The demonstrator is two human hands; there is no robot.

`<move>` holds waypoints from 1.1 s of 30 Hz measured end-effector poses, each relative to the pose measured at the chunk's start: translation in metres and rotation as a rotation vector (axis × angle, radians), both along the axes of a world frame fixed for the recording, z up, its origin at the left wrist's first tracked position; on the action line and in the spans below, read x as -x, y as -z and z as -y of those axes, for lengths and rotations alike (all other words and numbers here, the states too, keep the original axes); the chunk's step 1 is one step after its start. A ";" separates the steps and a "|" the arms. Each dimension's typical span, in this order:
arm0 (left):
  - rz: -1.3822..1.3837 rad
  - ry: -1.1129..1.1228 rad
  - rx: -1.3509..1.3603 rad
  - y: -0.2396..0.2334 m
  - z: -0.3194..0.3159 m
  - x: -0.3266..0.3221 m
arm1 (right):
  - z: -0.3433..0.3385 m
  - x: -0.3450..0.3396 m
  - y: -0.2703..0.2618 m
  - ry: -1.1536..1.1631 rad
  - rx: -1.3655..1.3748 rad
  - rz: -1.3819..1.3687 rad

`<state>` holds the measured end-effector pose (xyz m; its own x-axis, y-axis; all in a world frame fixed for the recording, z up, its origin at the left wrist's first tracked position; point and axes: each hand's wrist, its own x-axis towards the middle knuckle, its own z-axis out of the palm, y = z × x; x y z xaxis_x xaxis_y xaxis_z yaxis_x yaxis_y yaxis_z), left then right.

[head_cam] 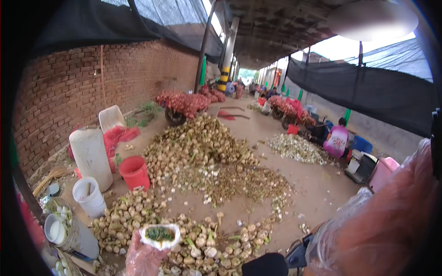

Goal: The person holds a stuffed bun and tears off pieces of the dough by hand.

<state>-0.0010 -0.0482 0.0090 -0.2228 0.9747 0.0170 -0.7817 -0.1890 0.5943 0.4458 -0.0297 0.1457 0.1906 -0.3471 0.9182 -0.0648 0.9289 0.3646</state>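
My left hand (143, 253), in a clear plastic glove, holds a white bun (161, 235) at the bottom. The bun is open on top and shows a dark green filling. At the right edge, very close to the camera, is my right hand or forearm (376, 220), blurred and wrapped in clear plastic; its fingers cannot be made out. Beside it at the bottom stands a dark metal device (299, 251), next to a black rounded shape (265, 265). Before me, garlic-like bulbs (200, 245) with green stems lie on the ground, below a larger brown heap (207, 138).
A red bucket (134, 172), a white bucket (89, 196) and a tall white plastic container (91, 157) stand left. Bulbs fill a tub (64, 210) nearby. A person (335, 139) crouches at right by a whitish pile (297, 148). Loaded carts (184, 103) stand farther back.
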 end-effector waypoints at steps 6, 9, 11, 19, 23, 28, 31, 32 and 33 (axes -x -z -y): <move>-0.008 -0.049 0.038 -0.005 -0.015 -0.006 | -0.006 0.010 -0.001 -0.148 0.091 -0.154; -0.045 -0.013 0.039 0.002 -0.021 -0.008 | -0.035 0.071 -0.035 -0.229 0.167 -0.282; 0.014 -0.036 0.025 -0.002 -0.015 -0.007 | -0.047 0.109 -0.049 -0.303 0.224 -0.339; -0.039 0.055 -0.035 0.001 -0.023 -0.004 | -0.107 0.218 0.074 -0.157 1.125 0.646; -0.054 0.083 -0.015 0.002 -0.024 -0.009 | -0.097 0.239 0.120 -0.672 1.664 0.970; -0.175 0.071 -0.054 0.014 -0.025 -0.018 | -0.093 0.245 0.136 -0.887 1.705 0.794; -0.252 -0.010 -0.056 0.023 -0.030 -0.028 | -0.100 0.239 0.148 -0.904 1.683 0.692; -0.253 -0.028 -0.047 0.024 -0.031 -0.030 | -0.103 0.237 0.149 -0.868 1.641 0.713; -0.252 -0.024 -0.039 0.023 -0.031 -0.033 | -0.104 0.236 0.150 -0.838 1.601 0.734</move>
